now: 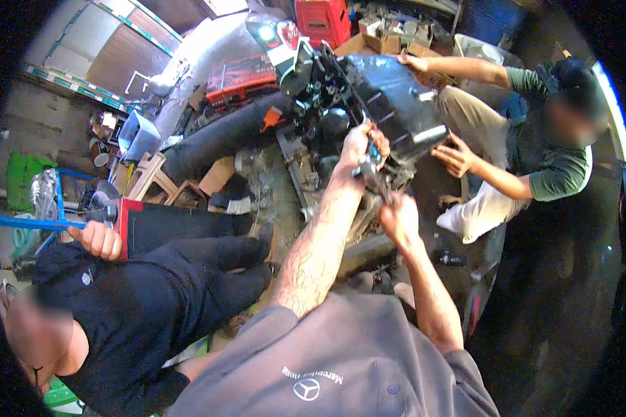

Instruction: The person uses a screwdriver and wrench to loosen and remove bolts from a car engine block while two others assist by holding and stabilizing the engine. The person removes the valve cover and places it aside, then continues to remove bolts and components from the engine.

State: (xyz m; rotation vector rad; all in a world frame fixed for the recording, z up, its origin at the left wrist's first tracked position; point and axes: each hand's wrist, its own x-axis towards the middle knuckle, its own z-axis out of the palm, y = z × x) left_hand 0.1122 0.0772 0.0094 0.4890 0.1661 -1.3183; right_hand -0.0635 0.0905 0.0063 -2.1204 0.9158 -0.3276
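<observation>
Head view: While I am leaning over the engine block (368, 97), both my arms are reaching forward from the lower edge.
Left hand: my left hand (358, 142) is closing around a metal tool (370, 167) at the engine's near edge.
Right hand: my right hand (398, 217) is gripping the lower end of what looks like the same tool, fingers wrapped tight.
Engine: it is sitting on the cluttered workshop floor (271, 187), dark, greasy and tilted.
Handling: I am judging it heavy, stiff and slippery with oil; its rigid casing edges are looking like the best hold.
Co-workers: one person's hands (453, 156) are steadying the far side; another in black is holding a blue bar (28, 222).
</observation>
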